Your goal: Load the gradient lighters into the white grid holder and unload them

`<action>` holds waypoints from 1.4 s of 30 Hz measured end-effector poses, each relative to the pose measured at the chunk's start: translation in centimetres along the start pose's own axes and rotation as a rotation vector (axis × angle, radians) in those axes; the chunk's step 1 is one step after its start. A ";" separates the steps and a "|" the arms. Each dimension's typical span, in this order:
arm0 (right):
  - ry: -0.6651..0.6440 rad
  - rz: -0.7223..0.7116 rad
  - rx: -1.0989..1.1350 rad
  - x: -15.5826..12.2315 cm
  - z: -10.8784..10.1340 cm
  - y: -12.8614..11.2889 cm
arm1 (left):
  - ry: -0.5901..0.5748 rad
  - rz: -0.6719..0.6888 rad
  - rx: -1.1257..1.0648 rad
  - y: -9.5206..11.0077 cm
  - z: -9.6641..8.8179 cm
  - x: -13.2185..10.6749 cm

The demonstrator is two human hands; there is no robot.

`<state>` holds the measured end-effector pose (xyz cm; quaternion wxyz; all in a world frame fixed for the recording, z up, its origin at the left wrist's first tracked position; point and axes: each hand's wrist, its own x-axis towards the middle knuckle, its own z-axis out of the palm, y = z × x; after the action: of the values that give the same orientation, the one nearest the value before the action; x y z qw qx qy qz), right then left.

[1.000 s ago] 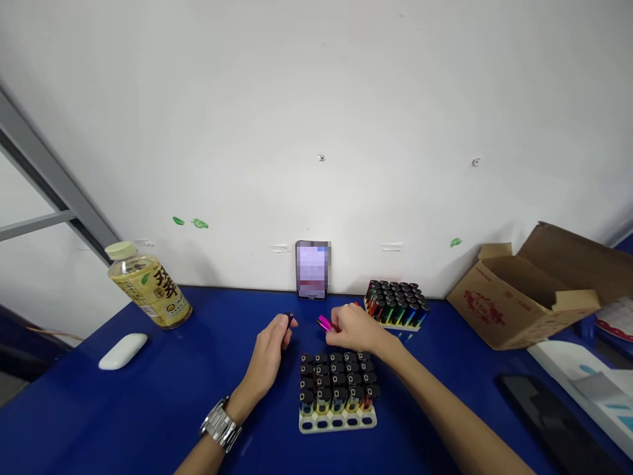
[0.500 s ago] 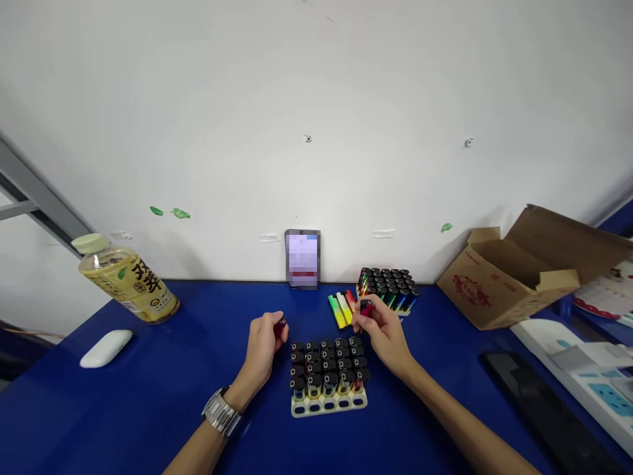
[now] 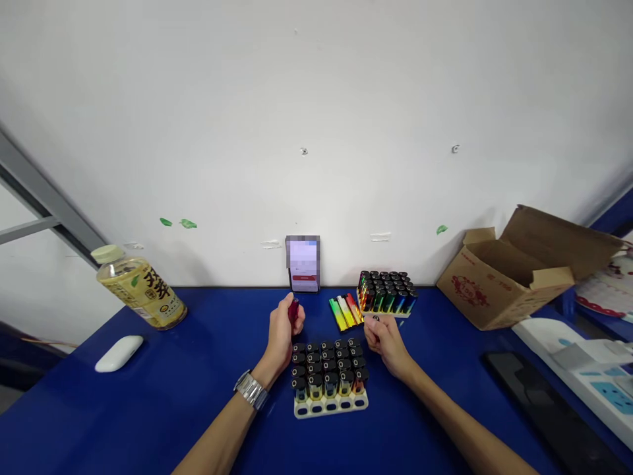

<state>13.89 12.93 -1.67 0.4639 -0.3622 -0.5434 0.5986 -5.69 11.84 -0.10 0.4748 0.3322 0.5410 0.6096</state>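
Observation:
My left hand (image 3: 283, 334) is closed round a dark red lighter (image 3: 293, 309), held upright just left of a white tray (image 3: 330, 404) filled with several black-capped lighters. My right hand (image 3: 385, 338) is closed on another lighter (image 3: 375, 319), only its black top showing, at the tray's far right corner. Three loose lighters (image 3: 345, 310), green, yellow and red, lie flat on the blue table (image 3: 148, 409) behind the tray. A second full tray of coloured lighters (image 3: 386, 294) stands near the wall.
A phone (image 3: 302, 263) leans against the white wall. A tea bottle (image 3: 140, 294) and a white mouse-like object (image 3: 119, 352) sit at the left. An open cardboard box (image 3: 524, 267) is at the right, with a black slab (image 3: 539, 402) and white packaging (image 3: 578, 369) nearer.
My left hand has moved up and right, raising its lighter toward the phone. My right hand has drawn the lighter it picked up back, down toward the near tray's corner. The loose lighters are uncovered.

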 end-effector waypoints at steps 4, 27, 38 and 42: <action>-0.001 -0.001 -0.058 -0.1 0.0 0.1 | -0.063 0.077 -0.175 -0.8 0.6 0.8; -0.033 -0.033 -0.283 -0.2 0.0 0.0 | -0.158 0.028 0.116 -1.1 0.1 -1.0; -0.053 -0.037 -0.328 -0.3 -0.2 0.2 | -0.115 0.030 0.160 -0.8 0.2 -0.8; -0.056 -0.044 -0.327 -0.2 -0.2 0.2 | -0.120 0.021 0.153 -0.9 0.2 -0.8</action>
<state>14.11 12.79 -1.86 0.3964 -0.4042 -0.6539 0.5019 -5.08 11.14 -0.89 0.4732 0.4089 0.5531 0.5504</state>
